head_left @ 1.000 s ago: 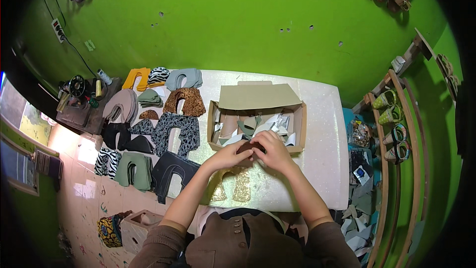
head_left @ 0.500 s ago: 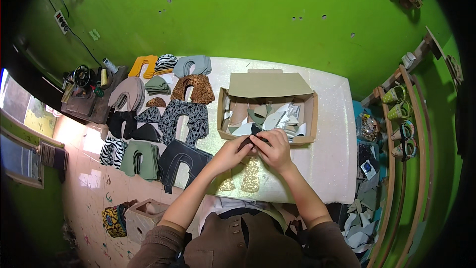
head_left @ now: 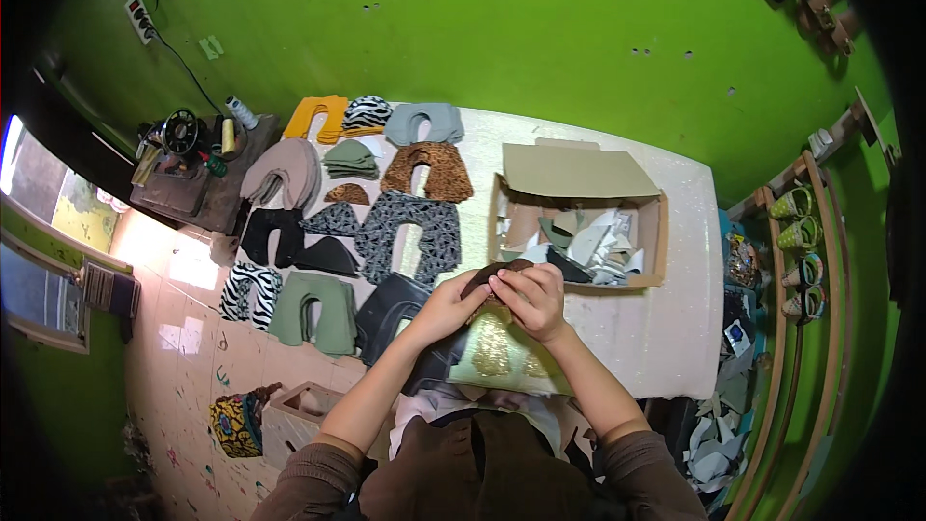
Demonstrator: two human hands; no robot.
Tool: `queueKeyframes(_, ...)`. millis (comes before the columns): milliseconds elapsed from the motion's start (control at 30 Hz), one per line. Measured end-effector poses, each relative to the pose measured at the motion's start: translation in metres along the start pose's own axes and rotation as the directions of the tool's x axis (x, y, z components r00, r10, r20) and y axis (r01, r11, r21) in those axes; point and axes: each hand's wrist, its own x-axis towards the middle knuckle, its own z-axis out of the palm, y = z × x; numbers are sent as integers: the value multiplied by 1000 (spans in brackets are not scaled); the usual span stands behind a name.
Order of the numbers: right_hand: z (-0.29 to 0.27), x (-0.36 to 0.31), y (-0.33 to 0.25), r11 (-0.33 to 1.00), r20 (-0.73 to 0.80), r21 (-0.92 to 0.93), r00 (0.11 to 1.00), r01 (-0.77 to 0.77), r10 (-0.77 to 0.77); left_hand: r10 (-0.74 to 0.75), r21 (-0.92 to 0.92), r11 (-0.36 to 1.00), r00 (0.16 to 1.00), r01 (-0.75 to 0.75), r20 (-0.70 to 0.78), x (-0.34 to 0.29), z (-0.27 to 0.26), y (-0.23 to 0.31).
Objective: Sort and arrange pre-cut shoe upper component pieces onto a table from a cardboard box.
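My left hand (head_left: 449,310) and my right hand (head_left: 533,300) meet over the front of the table, fingers closed on a dark curved piece of material (head_left: 502,271). Its brown-black edge arches above my fingertips; my fingers cover the rest. Just beyond my right hand stands an open cardboard box (head_left: 660,243) of white, green and grey scraps, with a black scrap (head_left: 567,268) near its front. A gold glittery piece (head_left: 492,345) lies below my hands. To the left of my left wrist is a stack of black U-shaped pieces (head_left: 384,307).
Stacks of cut U-shaped pieces cover the table's left side, including leopard-print (head_left: 446,174), green (head_left: 333,318) and zebra-print (head_left: 234,291) ones. A sewing machine (head_left: 180,135) stands far left. At right are a wooden rack (head_left: 767,222) with sandals and a heap of scraps (head_left: 716,439).
My view has swung left, so the table sits further right in it. My hands have drawn left, away from the box front. A black scrap now shows in the box.
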Motion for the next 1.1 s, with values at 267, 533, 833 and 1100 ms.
queueKeyframes(267, 98, 36, -51, 891, 79, 323, 947, -320, 311, -31, -71, 997, 994, 38, 101, -29, -111, -10)
queueKeyframes(533, 195, 70, -79, 625, 298, 422, 752, -656, 588, -72, 170, 981, 988, 96, -139, -32, -220, -61)
queueKeyframes(833, 301, 85, -56, 215, 560, 446, 458, -869, 690, 161, 441, 897, 953, -32, -258, 9, -297, -90)
queueKeyframes(1100, 330, 112, -27, 392, 484, 233, 456, -890, 747, 331, 829, 557, 930, -54, -162, 55, -328, -77)
